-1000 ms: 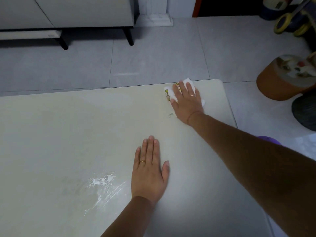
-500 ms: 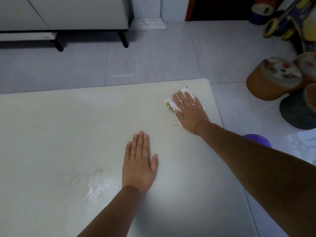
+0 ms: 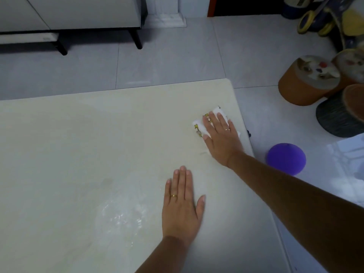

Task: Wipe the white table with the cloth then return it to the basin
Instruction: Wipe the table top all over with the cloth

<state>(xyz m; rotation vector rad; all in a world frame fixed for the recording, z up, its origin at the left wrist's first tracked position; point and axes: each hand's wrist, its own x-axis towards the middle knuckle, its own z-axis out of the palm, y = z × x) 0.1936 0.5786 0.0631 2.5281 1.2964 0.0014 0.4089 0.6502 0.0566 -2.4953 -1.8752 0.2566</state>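
The white table [image 3: 78, 154] fills the lower left of the head view. A small white cloth [image 3: 199, 126] with yellow print lies flat near the table's right edge. My right hand [image 3: 221, 137] presses flat on the cloth with straight fingers, covering most of it. My left hand [image 3: 182, 203] rests flat on the bare tabletop nearer to me, fingers together and straight, holding nothing. A wet smear [image 3: 120, 215] shines on the surface to the left of my left hand. No basin is in view.
On the grey tiled floor right of the table lies a purple round object [image 3: 285, 158]. Brown and dark round stools [image 3: 307, 81] stand at the far right. A cabinet on black legs [image 3: 78, 14] stands at the back left.
My right hand has slid the cloth along the table's right edge towards me, away from the far corner. My left hand stays flat on the table.
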